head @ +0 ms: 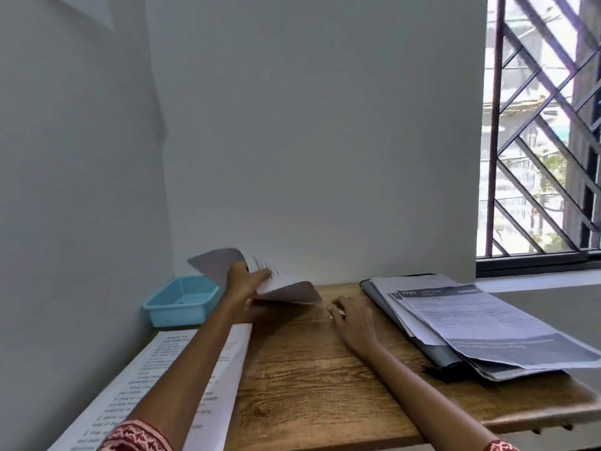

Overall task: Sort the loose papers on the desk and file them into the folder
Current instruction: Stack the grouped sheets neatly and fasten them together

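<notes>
Pinching a curling sheet [279,281] off the desk, the left hand [244,281] is lifting it; the right hand [351,317] is resting spread, nearer the folder [406,323] lying to its right.

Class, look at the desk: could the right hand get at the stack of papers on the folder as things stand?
Probably yes. The right hand rests open on bare desk beside the stack of papers on the folder, with nothing between them.
</notes>
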Tool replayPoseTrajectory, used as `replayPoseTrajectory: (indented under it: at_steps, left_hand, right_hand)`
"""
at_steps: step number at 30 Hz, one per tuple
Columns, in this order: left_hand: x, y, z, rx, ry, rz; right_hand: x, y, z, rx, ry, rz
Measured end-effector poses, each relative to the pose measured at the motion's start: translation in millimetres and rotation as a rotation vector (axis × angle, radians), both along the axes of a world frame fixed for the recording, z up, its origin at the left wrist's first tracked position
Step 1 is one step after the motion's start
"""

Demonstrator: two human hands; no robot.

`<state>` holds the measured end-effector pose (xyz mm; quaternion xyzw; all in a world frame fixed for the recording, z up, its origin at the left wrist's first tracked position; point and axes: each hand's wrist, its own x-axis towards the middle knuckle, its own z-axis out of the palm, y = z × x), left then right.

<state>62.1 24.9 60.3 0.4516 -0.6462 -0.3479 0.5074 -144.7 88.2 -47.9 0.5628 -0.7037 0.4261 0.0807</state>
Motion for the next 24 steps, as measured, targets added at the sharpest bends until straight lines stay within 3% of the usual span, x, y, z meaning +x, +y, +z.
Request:
replayPoseTrajectory:
  at_steps: [2,6,8,13,16,19,24]
  left_hand:
    - [11.1,10.9,27.7,-0.148,0.051,0.026]
    - [29.3,29.0,65.6,-0.169,0.502,-0.069]
    - [36.9,40.9,79.2,-0.194,0.587,-0.137]
    - [46.9,57.6,91.4,-0.209,0.58,-0.292]
    - [52.9,68.1,95.7,-0.248,0.513,-0.311]
    - [64.4,75.8,97.6,-0.366,0.364,-0.231]
    - [81.5,66.5,85.1,-0.513,0.228,-0.138]
  right_hand:
    - [4.4,-1.0,11.0,-0.067,-0.092,0.021]
    - [11.6,3.2,55.4,-0.213,-0.365,-0.046]
    - [15.7,8.0,80.4,-0.271,-0.483,0.02]
    - [28.5,19.2,106.1,-0.016,-0.637,0.408]
    - [39.3,22.9,104.5,-0.06,-0.726,0.647]
    - [46.6,23.9,100.4,-0.061,-0.979,0.814]
    - [71.2,35.5,113.8,-0.243,-0.938,0.724]
